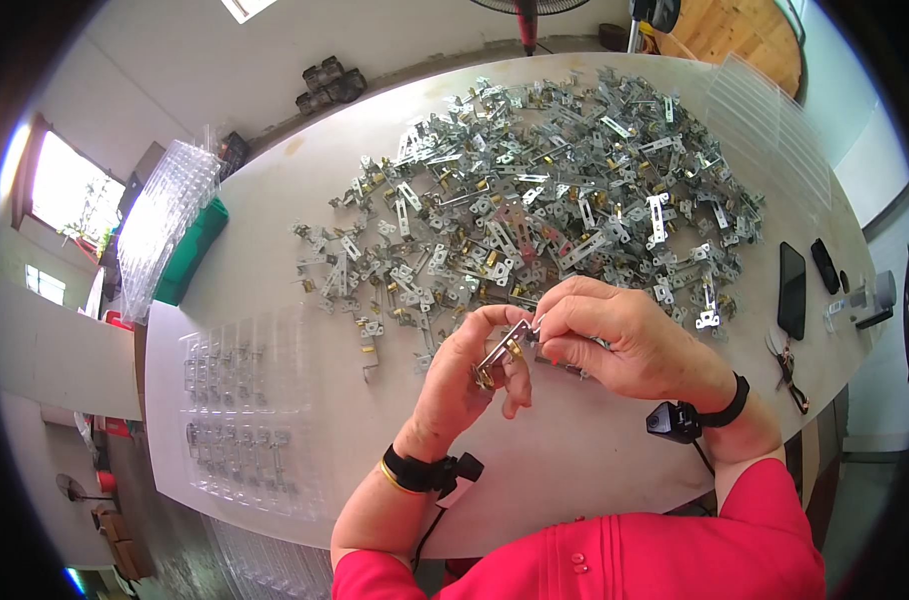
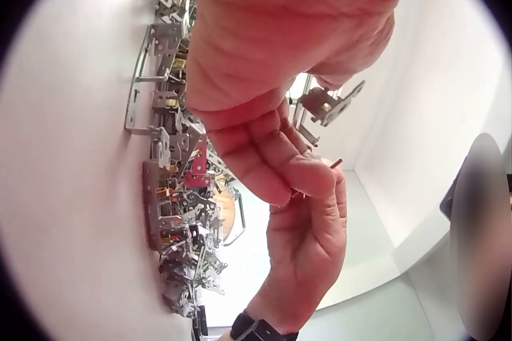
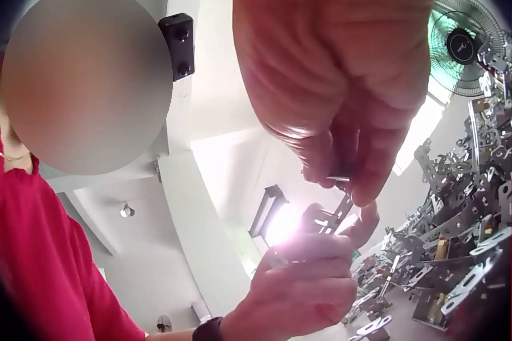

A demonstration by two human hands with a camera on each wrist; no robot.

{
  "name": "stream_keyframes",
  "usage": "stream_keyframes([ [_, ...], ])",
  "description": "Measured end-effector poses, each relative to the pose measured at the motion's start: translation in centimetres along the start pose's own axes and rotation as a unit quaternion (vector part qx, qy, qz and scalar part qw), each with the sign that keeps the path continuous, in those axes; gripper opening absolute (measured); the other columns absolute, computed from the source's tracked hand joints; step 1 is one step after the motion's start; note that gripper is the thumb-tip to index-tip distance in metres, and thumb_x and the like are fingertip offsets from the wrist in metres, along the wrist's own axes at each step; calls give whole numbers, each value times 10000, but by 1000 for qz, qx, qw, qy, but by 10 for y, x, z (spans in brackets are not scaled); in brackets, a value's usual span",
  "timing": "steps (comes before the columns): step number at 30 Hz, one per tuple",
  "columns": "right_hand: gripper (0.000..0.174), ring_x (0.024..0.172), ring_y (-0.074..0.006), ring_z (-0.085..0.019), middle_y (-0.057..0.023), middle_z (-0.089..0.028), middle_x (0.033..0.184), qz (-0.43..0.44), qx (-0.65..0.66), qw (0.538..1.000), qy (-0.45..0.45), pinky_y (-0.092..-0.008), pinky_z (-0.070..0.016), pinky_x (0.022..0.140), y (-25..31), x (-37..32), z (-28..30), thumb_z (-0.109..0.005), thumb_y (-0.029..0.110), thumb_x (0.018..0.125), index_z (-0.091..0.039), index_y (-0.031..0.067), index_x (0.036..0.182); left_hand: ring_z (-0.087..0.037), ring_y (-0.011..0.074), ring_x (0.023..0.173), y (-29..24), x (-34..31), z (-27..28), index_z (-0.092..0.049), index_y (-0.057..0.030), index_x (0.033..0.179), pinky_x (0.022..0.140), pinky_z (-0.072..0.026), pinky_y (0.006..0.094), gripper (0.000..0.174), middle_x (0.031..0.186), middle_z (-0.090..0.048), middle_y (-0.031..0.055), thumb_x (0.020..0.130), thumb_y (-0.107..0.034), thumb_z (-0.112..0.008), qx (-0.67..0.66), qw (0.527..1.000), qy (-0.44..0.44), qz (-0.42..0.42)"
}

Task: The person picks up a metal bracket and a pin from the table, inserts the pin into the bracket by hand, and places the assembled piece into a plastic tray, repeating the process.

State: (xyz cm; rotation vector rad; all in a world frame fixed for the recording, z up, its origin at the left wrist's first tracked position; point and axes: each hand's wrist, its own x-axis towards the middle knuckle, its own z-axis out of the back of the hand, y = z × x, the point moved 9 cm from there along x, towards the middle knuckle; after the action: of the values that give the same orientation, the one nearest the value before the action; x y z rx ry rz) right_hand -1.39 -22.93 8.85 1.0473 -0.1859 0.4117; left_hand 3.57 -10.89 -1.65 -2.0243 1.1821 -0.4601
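Observation:
Over the table's near edge my left hand (image 1: 480,362) grips a small metal latch part (image 1: 505,352) with a brass end, holding it slanted. My right hand (image 1: 553,332) meets it from the right and pinches the part's upper end between thumb and fingers. In the right wrist view the right hand (image 3: 352,167) pinches a thin metal piece (image 3: 339,179) just above the latch part (image 3: 334,218) held by the left hand (image 3: 308,281). The left wrist view shows the latch part (image 2: 330,104) past the left palm, with the right hand (image 2: 308,221) below it.
A big heap of similar metal parts (image 1: 535,200) covers the table's far middle. Clear plastic trays (image 1: 240,410) with parts in them lie at the left, beside a stack of trays (image 1: 170,215) and a green bin (image 1: 190,250). Two phones (image 1: 792,290) lie at the right.

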Motion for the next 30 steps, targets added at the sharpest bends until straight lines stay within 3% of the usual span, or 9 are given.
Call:
stream_keyframes([
  [3,75,972,-178,-676,-95,-647,1107,-46,34,998,-32,-312,-557,819,-9,-2,8,-714,21,951,-669,23,1012,-644,302,576,-7,2,-1,-477,-19,1352,671,-534,416,615,771,-680,233,1105,-538,-258,-8,999,-33,-10],
  [4,60,974,-149,-672,-77,-639,1101,-75,55,994,-50,-294,-557,831,-16,-2,11,-691,26,977,-662,15,1029,-711,336,772,-6,5,5,-448,-17,1413,764,-550,406,589,1007,-707,264,1107,-501,-309,-38,998,26,-35],
  [5,60,974,-149,-672,-77,-639,1101,-71,54,995,-50,-294,-557,831,-16,-1,10,-691,26,977,-662,15,1029,-711,336,772,-5,4,7,-448,-17,1413,764,-550,406,589,1007,-707,264,1107,-501,-309,-36,998,26,-38],
  [7,56,914,-111,-657,-41,-657,997,-124,238,955,-128,-273,-542,809,-33,-5,14,-648,59,1020,-630,9,1038,-709,342,1045,-15,3,13,-426,0,1470,886,-541,407,535,1256,-659,223,1095,-381,-455,-19,994,-19,-108],
  [13,130,908,-93,-662,-26,-679,978,-182,264,939,-127,-262,-558,857,-48,-7,7,-619,136,1058,-640,9,1069,-591,321,1308,-21,0,7,-418,-46,1551,1001,-516,437,565,1505,-529,153,1038,-165,-624,23,987,-31,-159],
  [21,139,897,-91,-663,-15,-685,970,-248,297,919,-71,-256,-548,824,-59,-13,-14,-631,142,1050,-648,5,1068,-617,320,1285,-25,0,19,-580,-44,1384,1028,-515,459,371,1413,-612,161,1096,-270,-519,61,979,-36,-192],
  [23,118,823,-63,-638,-7,-679,900,-184,192,960,-85,-240,-524,732,-52,-11,-4,-640,133,1038,-645,15,1037,-629,317,1266,-26,0,21,-608,-34,1332,1025,-518,457,351,1375,-636,163,1099,-279,-512,61,979,-49,-189],
  [26,102,724,-49,-603,10,-663,804,-200,89,970,-109,-241,-488,639,-41,-11,12,-649,129,1026,-642,28,1015,-676,296,1150,-21,-1,18,-621,-18,1240,988,-536,447,333,1213,-691,143,1106,-295,-495,70,984,-36,-161],
  [30,84,645,-45,-582,16,-631,710,-231,176,952,-99,-249,-464,575,-26,-13,2,-649,130,1023,-643,47,1016,-680,223,939,-12,-2,12,-619,-15,1154,896,-557,387,322,995,-684,90,1106,-311,-503,101,989,-39,-104],
])
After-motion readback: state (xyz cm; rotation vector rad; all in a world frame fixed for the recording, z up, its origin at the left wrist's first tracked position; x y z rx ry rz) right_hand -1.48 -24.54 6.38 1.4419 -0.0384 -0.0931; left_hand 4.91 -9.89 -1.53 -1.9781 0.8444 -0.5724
